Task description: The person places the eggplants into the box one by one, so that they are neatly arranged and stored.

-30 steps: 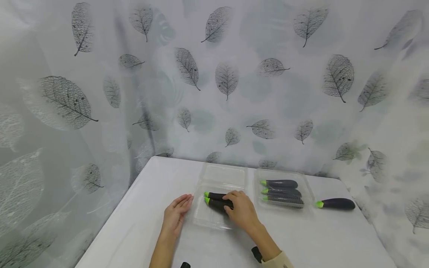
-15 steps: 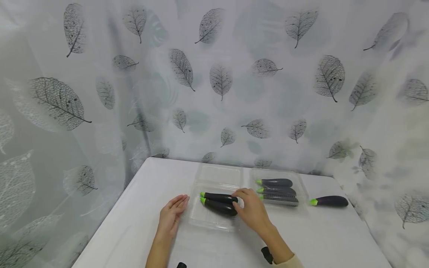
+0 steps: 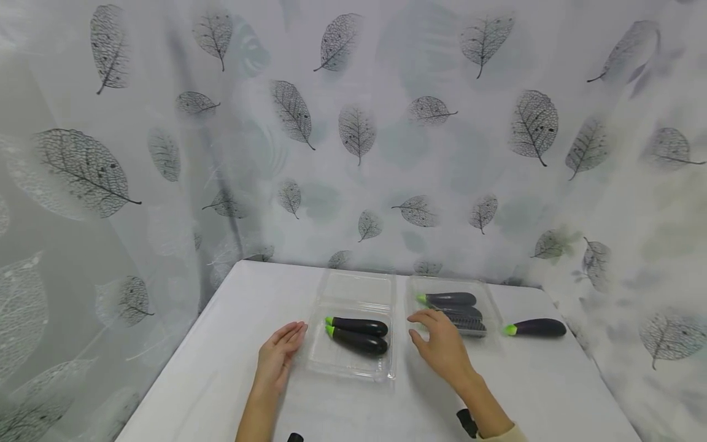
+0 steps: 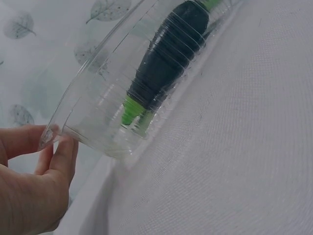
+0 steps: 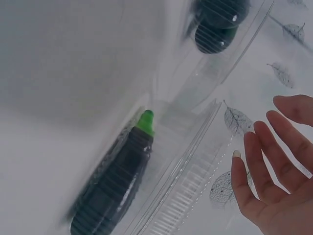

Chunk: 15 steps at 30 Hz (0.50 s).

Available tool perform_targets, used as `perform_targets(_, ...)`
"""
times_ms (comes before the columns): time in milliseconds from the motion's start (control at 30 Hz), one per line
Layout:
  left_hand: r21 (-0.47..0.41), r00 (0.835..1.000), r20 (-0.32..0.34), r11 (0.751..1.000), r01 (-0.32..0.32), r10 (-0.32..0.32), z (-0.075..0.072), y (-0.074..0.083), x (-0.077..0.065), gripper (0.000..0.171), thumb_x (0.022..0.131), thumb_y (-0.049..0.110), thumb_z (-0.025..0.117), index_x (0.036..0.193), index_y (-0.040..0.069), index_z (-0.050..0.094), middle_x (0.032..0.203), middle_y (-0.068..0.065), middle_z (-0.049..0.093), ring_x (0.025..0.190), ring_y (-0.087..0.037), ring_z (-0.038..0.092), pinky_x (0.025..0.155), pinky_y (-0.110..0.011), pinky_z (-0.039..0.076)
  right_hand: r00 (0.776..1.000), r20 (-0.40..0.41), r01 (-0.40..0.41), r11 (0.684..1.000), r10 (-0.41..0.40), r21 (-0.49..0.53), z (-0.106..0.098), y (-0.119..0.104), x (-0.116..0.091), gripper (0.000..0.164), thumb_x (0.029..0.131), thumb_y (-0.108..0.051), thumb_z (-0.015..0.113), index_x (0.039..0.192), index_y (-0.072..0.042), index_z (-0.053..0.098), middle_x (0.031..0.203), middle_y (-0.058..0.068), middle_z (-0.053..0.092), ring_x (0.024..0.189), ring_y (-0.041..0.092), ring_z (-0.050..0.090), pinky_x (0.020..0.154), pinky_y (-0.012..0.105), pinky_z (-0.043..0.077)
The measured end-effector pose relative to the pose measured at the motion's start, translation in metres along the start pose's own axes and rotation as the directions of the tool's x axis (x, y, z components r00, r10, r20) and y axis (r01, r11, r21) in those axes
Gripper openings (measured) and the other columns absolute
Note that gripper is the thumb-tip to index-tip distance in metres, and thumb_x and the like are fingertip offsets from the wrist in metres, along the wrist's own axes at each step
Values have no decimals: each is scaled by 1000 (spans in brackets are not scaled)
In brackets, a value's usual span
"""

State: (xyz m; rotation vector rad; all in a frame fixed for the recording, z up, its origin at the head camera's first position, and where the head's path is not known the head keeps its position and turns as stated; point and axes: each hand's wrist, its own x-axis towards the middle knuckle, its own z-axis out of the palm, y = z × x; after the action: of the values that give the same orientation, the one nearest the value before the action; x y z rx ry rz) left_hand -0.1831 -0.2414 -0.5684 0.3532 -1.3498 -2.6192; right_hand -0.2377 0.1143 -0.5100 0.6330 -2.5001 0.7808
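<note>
In the head view, two dark eggplants with green stems, a rear one [image 3: 361, 326] and a front one [image 3: 358, 342], lie side by side in an open clear plastic clamshell box [image 3: 337, 366]. At the box's left side is my left hand [image 3: 276, 356]; in the left wrist view its thumb and fingers [image 4: 63, 152] pinch the rim corner. My right hand [image 3: 442, 350] hovers to the right of this box, fingers loosely bent and holding nothing. It overlaps a second clear box [image 3: 494, 307] with several eggplants [image 3: 453, 299], partly covering their stems.
One loose eggplant [image 3: 536, 328] lies on the white-covered table [image 3: 552, 387] to the right of the second box. The first box's lid [image 3: 358, 287] is folded back toward the leaf-patterned curtain [image 3: 353, 184] behind the table.
My right hand has let go of the eggplants in the left box and moved right, toward the second box. My left hand stays at the box's left side. The head view has shifted slightly.
</note>
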Motion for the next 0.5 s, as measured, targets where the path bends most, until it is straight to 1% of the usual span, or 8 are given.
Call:
perform_targets(167, -5, 1000, -5, 1000, 2, -2, -1, 1, 0, 55, 97, -20, 52, 149, -18, 34, 152, -37, 44, 127, -27, 64, 111, -30, 50, 1000, -18, -17, 1000, 17, 17, -10, 14, -5, 29, 80, -4, 87, 107, -9, 80, 112, 4, 74, 108, 29, 68, 85, 47, 62)
perform_targets(367, -5, 1000, -10, 1000, -3, 3, -2, 0, 2, 54, 97, -21, 50, 149, -19, 34, 151, -36, 45, 126, -25, 65, 111, -30, 50, 997, -43, -71, 997, 70, -5, -25, 33, -8, 28, 82, -5, 87, 108, -10, 79, 114, 8, 74, 108, 35, 68, 85, 54, 61)
perform_targets(500, 11, 1000, 1, 1000, -3, 3, -1, -1, 2, 54, 97, -21, 49, 149, -19, 34, 151, -37, 44, 127, -26, 64, 111, -30, 50, 994, -79, -80, 997, 78, -21, -38, 45, -9, 28, 82, -4, 86, 109, -8, 79, 112, 11, 74, 106, 37, 70, 82, 56, 61)
